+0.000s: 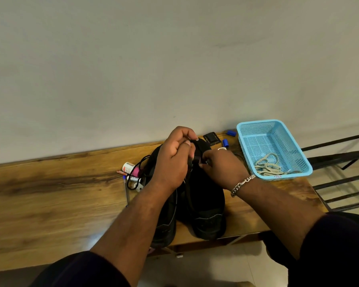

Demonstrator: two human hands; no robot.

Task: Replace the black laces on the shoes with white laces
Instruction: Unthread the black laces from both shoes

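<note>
A: Nearest us are the two forearms, dark sleeves pushed up, reaching out over the near edge of the worktop [50, 204]. What's the job at?

B: The pair of black shoes [207, 204] sits mid-worktop, toes toward us. The left hand [172, 160] has its grip curled over the far collar of the right-hand shoe; the right hand [222, 166], bracelet on the wrist, pinches what looks like a black lace [138, 172] end at the top eyelets. One black lace already lies loose just left of the shoes, over some pens and small tubes.

A: And the white laces [267, 165]?

B: Heaped in the blue basket [278, 125], right of the shoes, untouched.

A: What could go wrong?

B: I'd judge a hard tug might snag the lace in an eyelet, or drag the shoe toward the near edge. A sweeping elbow could also knock the basket off the right end.
</note>
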